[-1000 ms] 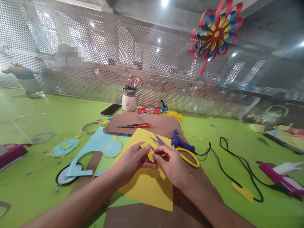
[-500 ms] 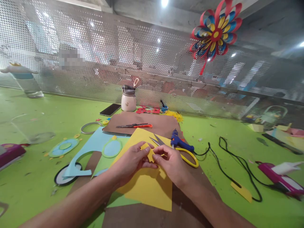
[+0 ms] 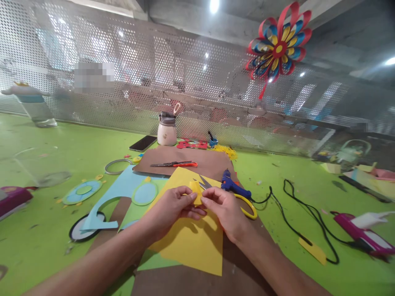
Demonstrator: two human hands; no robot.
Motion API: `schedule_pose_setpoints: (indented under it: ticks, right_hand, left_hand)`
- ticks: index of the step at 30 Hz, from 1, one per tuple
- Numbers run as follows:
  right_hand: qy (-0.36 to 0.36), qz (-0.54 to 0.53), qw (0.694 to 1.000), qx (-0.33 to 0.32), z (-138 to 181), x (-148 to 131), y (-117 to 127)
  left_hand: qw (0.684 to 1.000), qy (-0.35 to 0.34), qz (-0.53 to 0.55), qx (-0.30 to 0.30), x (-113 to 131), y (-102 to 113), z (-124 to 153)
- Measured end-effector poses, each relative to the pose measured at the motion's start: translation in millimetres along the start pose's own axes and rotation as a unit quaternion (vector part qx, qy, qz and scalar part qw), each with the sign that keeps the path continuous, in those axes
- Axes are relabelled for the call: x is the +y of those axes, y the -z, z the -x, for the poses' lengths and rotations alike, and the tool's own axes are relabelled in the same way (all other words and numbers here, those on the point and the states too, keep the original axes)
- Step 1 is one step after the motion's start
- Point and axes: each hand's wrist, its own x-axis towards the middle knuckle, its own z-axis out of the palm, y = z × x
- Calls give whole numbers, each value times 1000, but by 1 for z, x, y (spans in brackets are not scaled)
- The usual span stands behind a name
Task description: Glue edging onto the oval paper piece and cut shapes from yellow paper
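My left hand (image 3: 173,207) and my right hand (image 3: 225,209) meet above a large yellow paper sheet (image 3: 191,242). Together they pinch a small yellow paper cut-out (image 3: 196,193) between fingertips and thumbs. Yellow-handled scissors (image 3: 243,203) lie just behind my right hand, blades pointing left. A blue glue gun (image 3: 233,186) rests beside them on brown paper (image 3: 200,158). Both hands are closed on the cut-out.
Light blue and green paper rings (image 3: 145,193) lie left of the yellow sheet. An orange-handled cutter (image 3: 175,164), a phone (image 3: 143,142) and a white bottle (image 3: 167,129) sit further back. A black cord (image 3: 305,222) runs right toward a magenta tool (image 3: 361,232). A perforated metal screen backs the green table (image 3: 46,230).
The small yellow cut-out has been turned and lifted slightly between my fingers; both hands shifted a little up and closer together.
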Motion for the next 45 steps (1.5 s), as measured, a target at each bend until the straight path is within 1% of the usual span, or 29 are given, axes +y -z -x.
schedule_pose_setpoints:
  ticks: [3,5,8,10,15,18,23,27,29,33,36,39,45]
  right_hand:
    - [-13,-41,999,-16,1,-1,0]
    - [-10,-59,998,-13,1,-3,0]
    - [17,-24,999,12,1,-7,2]
    - [22,-12,1000,17,0,-9,2]
    - [-5,-61,998,-4,-1,-12,5]
    - [-14,-76,997,-24,-1,-13,6]
    - [-4,-94,996,-4,-2,-11,8]
    - [1,-102,995,12,-3,-11,7]
    - [4,-97,995,17,-3,-12,7]
    - [12,-72,997,19,-3,-13,8]
    - [18,-49,998,21,-4,-12,9]
    - [20,-38,999,20,-5,-11,10]
    - [16,-36,999,19,-5,-9,9]
  left_hand:
    - [998,-28,-48,33,-3,2,-3]
    - [994,-46,-89,46,-4,2,-4]
    - [986,-58,-147,55,-4,0,-3]
    - [984,-60,-164,45,-2,-4,-1]
    - [992,-23,-120,-26,3,-9,7]
    - [994,-2,-101,-43,4,-10,9]
    - [998,13,-58,-31,5,-8,9]
    - [998,-1,-51,-22,3,-5,7]
    - [997,-10,-71,-13,3,-5,6]
    - [989,-25,-140,29,4,-8,5]
    - [985,-30,-164,47,5,-11,6]
    - [982,-31,-177,53,5,-11,7]
    - [984,-40,-172,35,1,-8,6]
